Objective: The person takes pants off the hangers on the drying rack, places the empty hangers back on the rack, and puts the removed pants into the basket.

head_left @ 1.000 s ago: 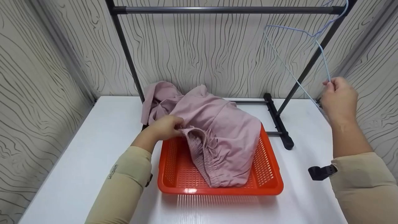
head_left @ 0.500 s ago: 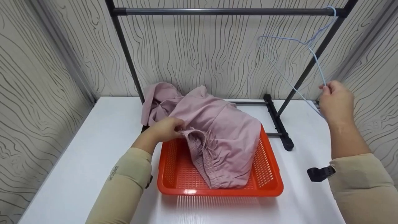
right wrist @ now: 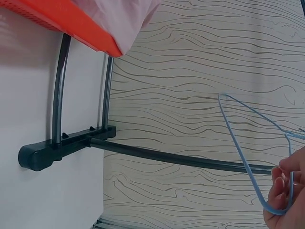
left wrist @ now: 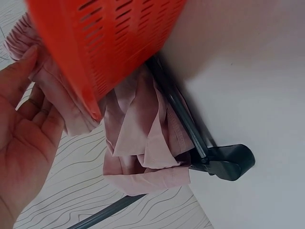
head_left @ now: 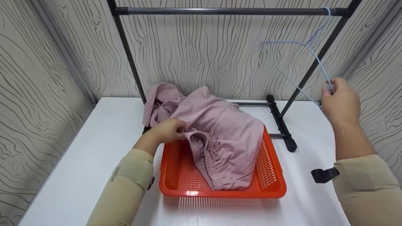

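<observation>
Pink pants with a gathered elastic waistband and a drawstring lie over a red plastic basket, one part spilling past its back left. My left hand pinches the waistband's left end between thumb and fingers, as the left wrist view also shows with the waistband. At the right, my right hand grips one side of a light blue wire hanger. The hanger's hook overlaps the right end of the rack's top bar in the head view. In the right wrist view the hanger carries no cloth.
A dark metal clothes rack stands behind the basket, with its top bar across the back and a black foot right of the basket. White table lies beneath. Patterned panels enclose the back and sides.
The hanger has come down and to the left with my right hand, its hook now at the top bar instead of above it. My left hand and the pants stay put.
</observation>
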Demonstrator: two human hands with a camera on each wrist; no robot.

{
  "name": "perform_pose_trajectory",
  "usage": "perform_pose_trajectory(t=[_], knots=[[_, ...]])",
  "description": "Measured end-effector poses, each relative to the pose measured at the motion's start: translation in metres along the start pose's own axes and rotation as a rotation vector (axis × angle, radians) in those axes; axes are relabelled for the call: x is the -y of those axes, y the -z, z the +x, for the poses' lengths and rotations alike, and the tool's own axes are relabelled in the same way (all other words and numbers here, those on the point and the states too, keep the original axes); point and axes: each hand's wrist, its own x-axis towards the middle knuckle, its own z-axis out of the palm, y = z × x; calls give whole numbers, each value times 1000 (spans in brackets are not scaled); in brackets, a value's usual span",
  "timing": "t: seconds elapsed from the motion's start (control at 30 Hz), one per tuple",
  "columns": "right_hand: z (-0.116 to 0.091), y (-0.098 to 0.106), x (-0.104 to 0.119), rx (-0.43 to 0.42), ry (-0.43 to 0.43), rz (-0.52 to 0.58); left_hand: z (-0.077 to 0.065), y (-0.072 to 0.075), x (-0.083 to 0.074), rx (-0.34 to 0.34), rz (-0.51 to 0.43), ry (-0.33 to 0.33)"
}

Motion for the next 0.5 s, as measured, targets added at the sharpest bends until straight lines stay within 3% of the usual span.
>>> perform_pose_trajectory(t=[0.3, 0.5], knots=[[0, 2, 0, -52, -1, -19, -2, 2, 0, 8, 3, -22], [1, 2, 3, -147, 1, -44, -2, 5, 0, 43, -9, -43]])
